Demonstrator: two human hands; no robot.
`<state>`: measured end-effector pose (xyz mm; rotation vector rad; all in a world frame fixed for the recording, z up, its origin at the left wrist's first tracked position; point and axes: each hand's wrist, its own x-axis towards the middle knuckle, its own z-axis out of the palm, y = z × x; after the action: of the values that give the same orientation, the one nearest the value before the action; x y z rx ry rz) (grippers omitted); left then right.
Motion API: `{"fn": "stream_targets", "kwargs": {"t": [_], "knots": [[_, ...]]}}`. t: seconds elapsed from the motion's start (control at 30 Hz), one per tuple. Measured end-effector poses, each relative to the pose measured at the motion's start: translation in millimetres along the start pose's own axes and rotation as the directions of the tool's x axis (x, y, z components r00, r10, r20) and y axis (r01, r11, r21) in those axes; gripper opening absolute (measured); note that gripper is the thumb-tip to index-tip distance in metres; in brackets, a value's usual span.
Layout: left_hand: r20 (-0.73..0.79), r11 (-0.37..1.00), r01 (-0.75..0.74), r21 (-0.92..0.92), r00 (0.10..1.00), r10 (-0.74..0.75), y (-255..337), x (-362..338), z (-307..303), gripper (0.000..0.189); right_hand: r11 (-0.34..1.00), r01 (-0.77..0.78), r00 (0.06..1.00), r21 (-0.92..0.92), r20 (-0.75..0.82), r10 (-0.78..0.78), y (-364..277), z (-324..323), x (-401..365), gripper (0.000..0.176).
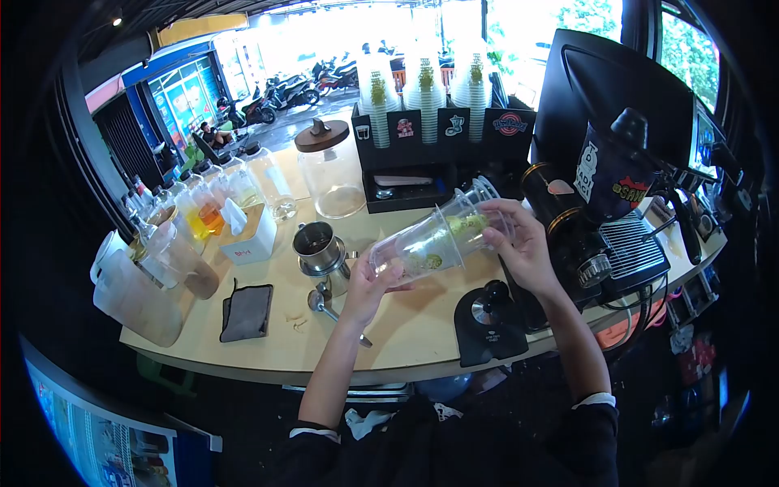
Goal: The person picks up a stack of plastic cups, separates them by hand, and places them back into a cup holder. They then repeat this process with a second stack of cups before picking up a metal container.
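Note:
Tilted over the counter are clear plastic cups [419, 241] with green printing, lined up end to end; whether they are nested is hard to make out. My left hand [373, 286] is closed around the lower left cup. At the upper right end, my right hand [526, 247] grips another clear cup [469, 221] of the same kind. Just left of the cups stands a metal drip coffee filter [315, 243] with something dark inside. A metal spoon [324, 305] lies below it, near my left wrist. Under my right forearm, a tamper [488, 308] rests on a black mat [491, 345].
A dark folded cloth [247, 312], a tissue box [250, 235], plastic pitchers [134, 288] and several bottles [270, 180] occupy the left. Behind stand a lidded jar [333, 178] and a black cup organizer [442, 130]. A coffee grinder [613, 174] and espresso machine [637, 252] are right.

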<state>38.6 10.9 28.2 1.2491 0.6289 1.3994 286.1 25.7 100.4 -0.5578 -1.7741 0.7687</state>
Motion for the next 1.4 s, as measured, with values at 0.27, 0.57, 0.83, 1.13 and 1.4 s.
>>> {"fn": "stream_targets", "kwargs": {"t": [0.27, 0.57, 0.83, 1.13, 1.4], "knots": [[0.021, 0.979, -0.159, 0.125, 0.987, 0.158, -6, 3, 1, 0.057, 0.987, -0.11, 0.994, 0.119, 0.016, 0.109, -9, 3, -2, 0.032], [0.018, 0.986, -0.127, 0.112, 0.992, 0.126, -12, 6, 4, 0.055, 0.998, -0.05, 0.999, 0.032, 0.016, 0.049, -2, 11, -4, 0.035], [-0.02, 0.989, 0.122, -0.084, 0.992, -0.124, -10, 9, 20, 0.058, 0.995, -0.041, 0.999, 0.089, -0.013, 0.042, -3, 14, 2, 0.049], [0.005, 0.979, 0.172, -0.111, 0.985, -0.172, -5, 14, 30, 0.055, 1.0, 0.005, 0.998, 0.018, 0.066, -0.006, -1, 18, 6, 0.05], [-0.031, 0.989, 0.137, -0.054, 0.99, -0.139, 1, 19, 38, 0.053, 0.999, 0.041, 0.999, 0.008, 0.008, -0.041, 8, 27, 4, 0.051]]}}
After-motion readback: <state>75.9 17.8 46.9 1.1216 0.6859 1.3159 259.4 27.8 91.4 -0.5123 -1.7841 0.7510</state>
